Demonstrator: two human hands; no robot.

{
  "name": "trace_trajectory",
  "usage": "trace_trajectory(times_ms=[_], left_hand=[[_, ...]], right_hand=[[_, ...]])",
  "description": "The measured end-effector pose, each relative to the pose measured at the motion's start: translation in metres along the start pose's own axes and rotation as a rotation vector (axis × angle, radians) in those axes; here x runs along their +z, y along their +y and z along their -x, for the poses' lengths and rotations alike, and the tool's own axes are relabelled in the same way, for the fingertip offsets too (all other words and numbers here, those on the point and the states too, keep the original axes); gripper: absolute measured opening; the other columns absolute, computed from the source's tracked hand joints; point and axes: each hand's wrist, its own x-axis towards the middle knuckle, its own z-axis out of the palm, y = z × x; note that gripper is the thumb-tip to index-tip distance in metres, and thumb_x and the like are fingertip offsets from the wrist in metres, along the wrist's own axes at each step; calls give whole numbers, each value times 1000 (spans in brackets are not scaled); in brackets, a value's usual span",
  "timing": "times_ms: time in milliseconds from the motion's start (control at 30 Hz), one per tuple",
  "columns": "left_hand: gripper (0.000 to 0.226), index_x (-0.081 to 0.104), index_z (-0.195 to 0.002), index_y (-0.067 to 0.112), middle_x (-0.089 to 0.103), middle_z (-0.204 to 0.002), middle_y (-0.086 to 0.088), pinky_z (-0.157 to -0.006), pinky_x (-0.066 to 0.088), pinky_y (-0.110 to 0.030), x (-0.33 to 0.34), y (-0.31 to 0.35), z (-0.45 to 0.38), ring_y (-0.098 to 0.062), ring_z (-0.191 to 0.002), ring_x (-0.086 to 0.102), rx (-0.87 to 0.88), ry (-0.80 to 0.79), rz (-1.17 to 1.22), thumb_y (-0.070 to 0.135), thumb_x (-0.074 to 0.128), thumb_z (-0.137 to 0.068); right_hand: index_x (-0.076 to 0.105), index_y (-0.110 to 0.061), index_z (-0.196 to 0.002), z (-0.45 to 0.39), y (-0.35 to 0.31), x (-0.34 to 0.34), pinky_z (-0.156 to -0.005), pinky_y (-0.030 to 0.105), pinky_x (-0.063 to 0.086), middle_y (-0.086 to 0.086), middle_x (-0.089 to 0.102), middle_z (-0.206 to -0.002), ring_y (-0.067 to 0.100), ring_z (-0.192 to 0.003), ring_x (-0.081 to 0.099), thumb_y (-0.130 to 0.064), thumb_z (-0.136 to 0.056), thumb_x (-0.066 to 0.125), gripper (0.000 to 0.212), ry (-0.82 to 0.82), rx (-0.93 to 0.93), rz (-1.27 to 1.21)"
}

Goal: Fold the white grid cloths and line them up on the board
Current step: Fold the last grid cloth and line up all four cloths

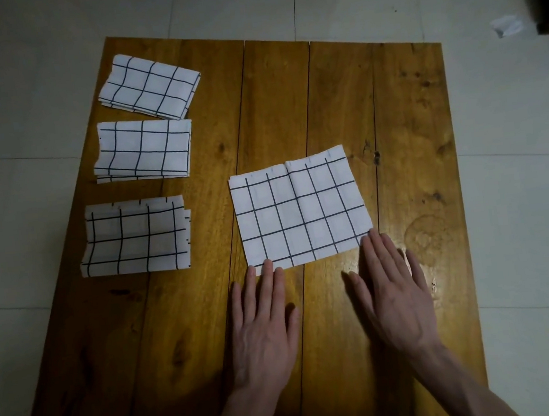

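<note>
From the head camera, a wooden board (406, 128) lies on a pale tiled floor (27, 164), with three folded white grid cloths in a column down its left side: the far cloth (150, 85), the middle cloth (143, 149) and the near cloth (135, 237). A fourth cloth (300, 207) lies flat near the board's centre. The left hand (264, 326) and right hand (392, 293) lie flat with straight fingers, fingertips touching that cloth's near edge, gripping nothing

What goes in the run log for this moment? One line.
folded cloths: three lined left | fourth cloth: centre | left hand, right hand: flat at near edge
</note>
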Motion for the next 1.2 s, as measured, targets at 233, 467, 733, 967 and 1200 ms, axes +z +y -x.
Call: trace_trajectory(times_ms=[233,467,733,967,1200], left_hand=[[64,22,-165,16,13,-174,-4,-124,18,-57,2,-9,0,-26,-161,9,23,-8,-22,49,16,-110],[62,43,-156,12,34,-167,-8,-122,24,-56,-1,-29,8,-28,-155,29,105,-1,-52,47,16,-112],[61,28,-163,13,29,-169,-8,-122,24,-49,-2,-2,8,-25,-156,28,281,16,-57,44,24,-111],[62,29,-162,13,25,-170,-10,-123,22,-49,4,11,-1,-28,-157,23,313,-44,-116,45,21,-110],[64,28,-162,11,25,-170,-12,-123,20,-54,0,10,-4,-33,-159,14,244,-28,-122,47,26,-109]], right_hand=[[44,-15,-157,6,10,-3,-131,47,10,6,43,-163,24,-158,23,-51,-108,31,62,60,-21,-27],[58,-16,-146,34,17,-1,-127,49,21,10,57,-145,29,-145,45,-52,-108,27,61,62,-93,-1],[47,-12,-152,21,-1,-4,-122,48,31,8,50,-151,26,-144,43,-44,-104,50,58,137,-133,-115],[54,-18,-147,10,-11,-2,-113,45,44,5,51,-151,24,-139,48,-41,-105,51,48,86,-227,-78],[56,-19,-145,34,-27,-11,-99,44,52,4,59,-136,25,-118,59,-48,-106,41,50,57,-224,-43]])
